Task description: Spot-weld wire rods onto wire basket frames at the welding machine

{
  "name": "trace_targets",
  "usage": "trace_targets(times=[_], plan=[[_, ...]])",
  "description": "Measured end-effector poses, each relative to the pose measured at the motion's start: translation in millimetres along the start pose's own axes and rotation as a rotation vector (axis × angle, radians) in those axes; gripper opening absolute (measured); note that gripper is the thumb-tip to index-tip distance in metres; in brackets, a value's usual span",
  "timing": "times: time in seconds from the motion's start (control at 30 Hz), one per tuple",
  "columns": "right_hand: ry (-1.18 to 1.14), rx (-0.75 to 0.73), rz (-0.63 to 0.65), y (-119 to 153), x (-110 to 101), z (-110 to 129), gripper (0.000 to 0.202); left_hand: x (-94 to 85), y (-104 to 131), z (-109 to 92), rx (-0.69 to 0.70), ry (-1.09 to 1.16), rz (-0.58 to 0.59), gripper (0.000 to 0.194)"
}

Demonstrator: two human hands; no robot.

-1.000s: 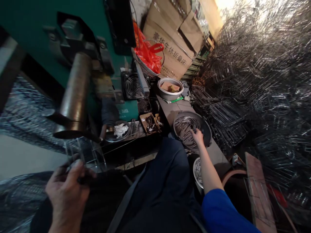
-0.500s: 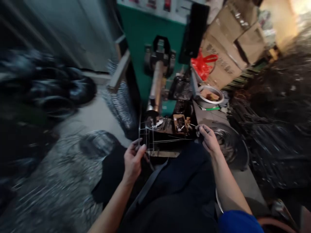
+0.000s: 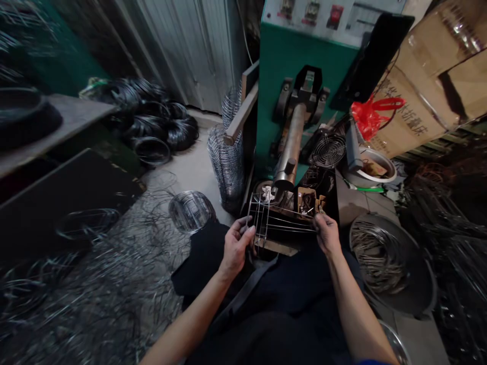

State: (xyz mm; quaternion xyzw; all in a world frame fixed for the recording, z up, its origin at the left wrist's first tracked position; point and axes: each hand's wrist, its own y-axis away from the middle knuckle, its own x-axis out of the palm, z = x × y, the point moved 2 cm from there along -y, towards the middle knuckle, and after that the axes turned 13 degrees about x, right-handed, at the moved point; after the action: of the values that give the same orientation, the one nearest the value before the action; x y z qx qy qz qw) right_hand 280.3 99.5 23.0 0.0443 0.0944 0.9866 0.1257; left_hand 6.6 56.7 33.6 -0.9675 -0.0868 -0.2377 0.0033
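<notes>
My left hand (image 3: 236, 244) is closed, thumb against fingers, on the near left side of a wire frame (image 3: 262, 218) made of thin crossed metal rods. Long rods of the frame stretch right toward my right hand (image 3: 327, 232). Its fingers are pinched together at a thin wire, whose short bright tip shows by the fingertips; whether they also grip the long rods is hard to tell. Just above the frame hangs the round metal arm (image 3: 292, 147) of a green machine (image 3: 272, 111). Below the arm sits a small carton (image 3: 306, 198) with dark bits in it.
On the right a dark basin (image 3: 416, 284) holds many short metal rods, and a metal bowl (image 3: 384, 170) stands behind it. Rolled wire mesh (image 3: 226, 167) leans left of the machine. A wire coil (image 3: 191, 210) and loose wire scraps (image 3: 125, 284) cover the floor at left.
The view has swung left, so everything appears further right. My right hand has come lower and closer to my left hand. My left hand keeps its hold on the wire frame.
</notes>
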Motion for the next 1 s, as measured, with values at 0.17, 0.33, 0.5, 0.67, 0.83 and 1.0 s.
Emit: trace_targets(times=[0.17,0.33,0.5,0.67,0.83,1.0], plan=[[0.008,0.000,0.046,-4.0,-1.3,3.3,0.057,4.1,-2.1,4.1,-0.028,-0.001,0.008,0.063],[0.045,-0.001,0.043,-7.9,2.5,1.6,0.060,4.7,-3.5,6.8,-0.019,0.002,0.014,0.061],[0.042,0.027,0.055,-14.1,6.1,0.4,0.060,3.6,-7.0,7.6,-0.006,0.003,0.016,0.061],[0.043,0.018,0.038,-20.9,8.1,-0.1,0.060,5.1,-11.4,7.3,-0.006,0.008,0.009,0.059],[0.047,0.006,0.023,-26.7,6.7,-3.1,0.060,7.3,-15.2,8.2,-0.016,0.011,0.003,0.063],[0.040,-0.011,0.010,-31.8,3.8,-5.6,0.059,9.0,-18.4,11.4,0.000,0.001,0.007,0.062]])
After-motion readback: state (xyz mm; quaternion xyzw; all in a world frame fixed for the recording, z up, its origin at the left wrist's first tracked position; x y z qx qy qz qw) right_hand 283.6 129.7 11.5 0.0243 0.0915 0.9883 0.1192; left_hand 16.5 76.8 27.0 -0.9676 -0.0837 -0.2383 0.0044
